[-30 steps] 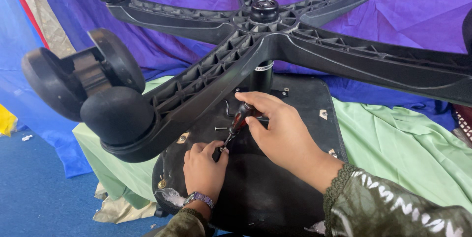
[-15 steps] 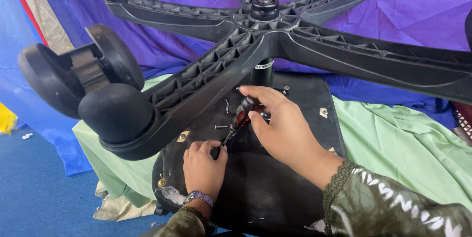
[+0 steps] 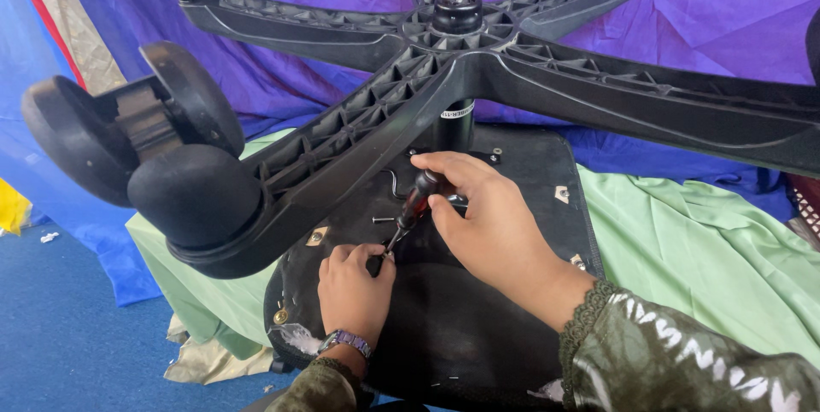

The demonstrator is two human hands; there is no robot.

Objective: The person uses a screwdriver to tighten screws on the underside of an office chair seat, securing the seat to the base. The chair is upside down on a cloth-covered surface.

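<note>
Black plastic chair base [image 3: 512, 70] upturned, looming just above both hands. Right hand [image 3: 487, 224] wrapped round screwdriver [image 3: 412, 207], red-black handle, shaft slanting down toward left hand [image 3: 352, 292]. Left hand pinched shut at tip, likely on small screw, too small to confirm. Seat underside [image 3: 478, 327] beneath both hands; loose screw [image 3: 383, 220] just beyond left hand. Risk: tip slips off screw head if shaft stays tilted, jabs left fingers. Caster [image 3: 128, 139] up-left could swing, knock left wrist.
</note>
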